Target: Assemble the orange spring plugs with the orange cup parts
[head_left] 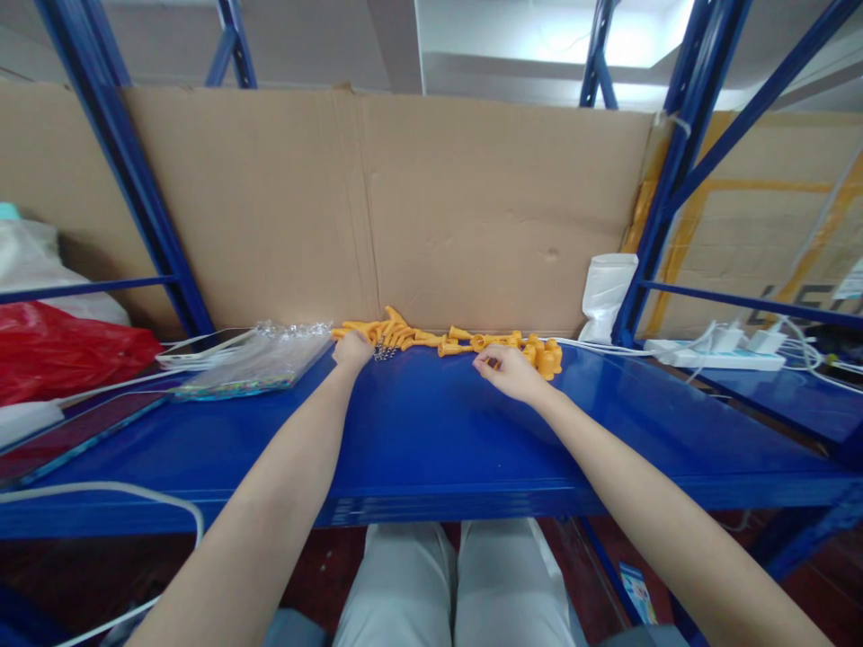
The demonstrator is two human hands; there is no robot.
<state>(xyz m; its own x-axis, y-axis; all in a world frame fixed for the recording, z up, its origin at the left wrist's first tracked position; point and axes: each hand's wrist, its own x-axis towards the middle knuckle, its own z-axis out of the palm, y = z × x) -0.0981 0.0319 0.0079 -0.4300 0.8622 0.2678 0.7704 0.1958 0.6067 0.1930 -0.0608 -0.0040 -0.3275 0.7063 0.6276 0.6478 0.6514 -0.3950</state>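
At the back of the blue shelf, my left hand (352,350) curls closed at the left end of a row of orange plastic parts. Its fingertips and whatever they hold are hidden. Just right of it lie branched, handle-like orange pieces (395,325) and a small heap of shiny metal bits, perhaps screws (386,351). My right hand (512,370) is closed in a pinch low over the shelf, a bit of orange showing by its fingers; I cannot make out what it grips. Cup-shaped orange parts (547,358) stand beside it, and funnel-like orange parts (449,345) lie between the hands.
A cardboard sheet (472,207) walls the back. Clear plastic bags (270,355) lie left, near a red bag (74,350) and cables. A white pouch (608,292) leans by the right blue post (664,207); a white power strip (721,355) lies beyond it.
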